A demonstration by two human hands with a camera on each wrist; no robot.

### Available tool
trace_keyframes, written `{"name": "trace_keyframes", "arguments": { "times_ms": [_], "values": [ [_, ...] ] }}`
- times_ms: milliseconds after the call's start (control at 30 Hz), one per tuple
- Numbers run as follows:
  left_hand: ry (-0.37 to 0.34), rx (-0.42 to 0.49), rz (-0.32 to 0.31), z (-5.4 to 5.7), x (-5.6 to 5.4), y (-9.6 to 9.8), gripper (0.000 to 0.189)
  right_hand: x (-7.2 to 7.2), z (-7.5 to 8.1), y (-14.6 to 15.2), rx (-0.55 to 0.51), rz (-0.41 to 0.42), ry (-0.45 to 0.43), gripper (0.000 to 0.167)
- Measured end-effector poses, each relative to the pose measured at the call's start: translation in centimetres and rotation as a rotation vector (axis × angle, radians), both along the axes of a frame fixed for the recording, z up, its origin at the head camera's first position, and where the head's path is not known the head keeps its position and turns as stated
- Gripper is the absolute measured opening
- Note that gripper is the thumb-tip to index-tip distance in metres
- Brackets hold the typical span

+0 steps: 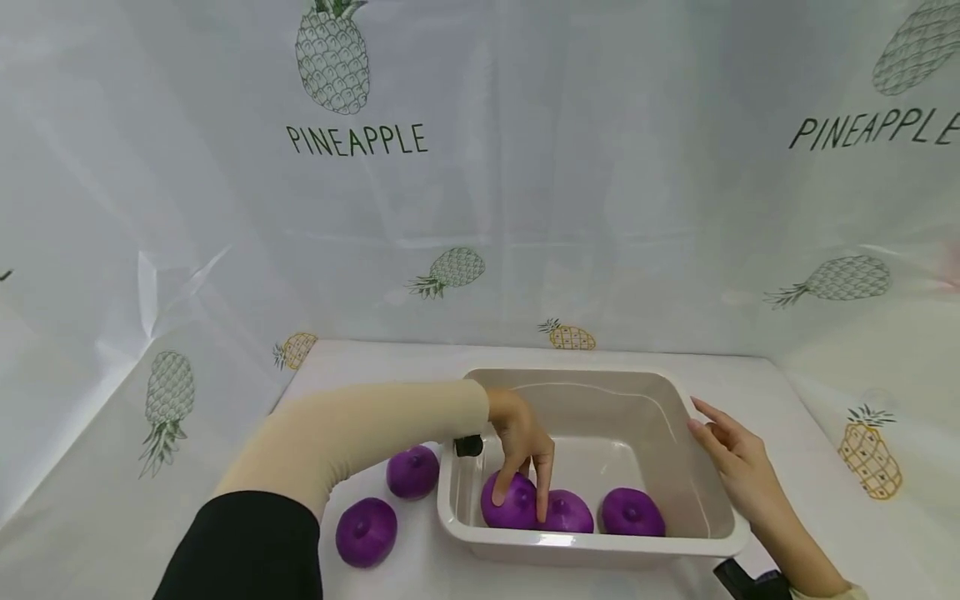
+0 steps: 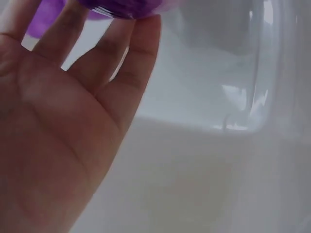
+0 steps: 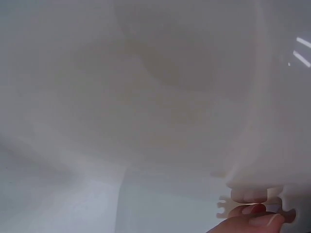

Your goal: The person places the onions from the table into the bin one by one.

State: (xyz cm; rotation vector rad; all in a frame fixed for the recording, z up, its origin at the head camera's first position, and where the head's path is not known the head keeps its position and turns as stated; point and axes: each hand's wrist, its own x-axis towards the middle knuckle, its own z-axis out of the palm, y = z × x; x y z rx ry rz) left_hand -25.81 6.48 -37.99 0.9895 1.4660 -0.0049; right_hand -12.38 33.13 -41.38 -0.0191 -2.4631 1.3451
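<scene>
A beige plastic basin (image 1: pixel 600 546) stands on the table with several round purple balls, each with a small nub like an onion's. My left hand (image 1: pixel 523 429) reaches down inside it and grips the leftmost purple ball (image 1: pixel 512 510), thumb and fingers spread round it. In the left wrist view the palm (image 2: pixel 53 126) shows, with the fingertips against a purple ball (image 2: pixel 129 6). Beside the held one lie another purple ball (image 1: pixel 567 512) and a third purple ball (image 1: pixel 632 512). My right hand (image 1: pixel 738 462) holds the basin's right rim; its fingertips (image 3: pixel 265 221) appear low in the right wrist view.
Left of the basin, two more balls lie on the white table (image 1: pixel 420 558): an upper purple ball (image 1: pixel 412 472) and a lower purple ball (image 1: pixel 366 533). A pineapple-printed sheet (image 1: pixel 600 208) hangs behind and around the table.
</scene>
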Motion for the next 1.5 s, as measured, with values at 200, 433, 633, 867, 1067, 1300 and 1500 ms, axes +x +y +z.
{"name": "trace_keyframes", "arguments": {
  "times_ms": [200,433,633,867,1067,1300,1500],
  "values": [
    [-0.014,-0.011,0.014,-1.6,0.3,0.0,0.058,0.0,-0.1,-0.1,0.008,-0.001,0.002,0.045],
    [0.033,-0.017,0.000,-2.3,0.4,0.0,0.058,0.0,0.1,-0.1,0.005,-0.002,0.002,0.045],
    [0.038,-0.016,0.002,-2.8,0.4,0.1,0.058,0.0,0.1,-0.1,-0.010,0.000,-0.005,0.045],
    [0.048,0.016,-0.030,-3.2,0.6,0.2,0.057,0.0,0.1,-0.1,-0.016,0.004,-0.003,0.045],
    [0.054,0.029,-0.007,-3.6,0.7,0.3,0.057,0.1,-0.1,0.0,-0.021,0.004,0.003,0.045],
    [0.086,-0.011,0.082,-3.6,0.6,-0.2,0.057,0.1,-0.2,-0.1,-0.019,0.002,0.007,0.044],
    [0.057,-0.008,0.098,-3.3,0.4,-0.1,0.059,0.1,0.0,-0.1,0.013,-0.008,0.009,0.045]
  ]
}}
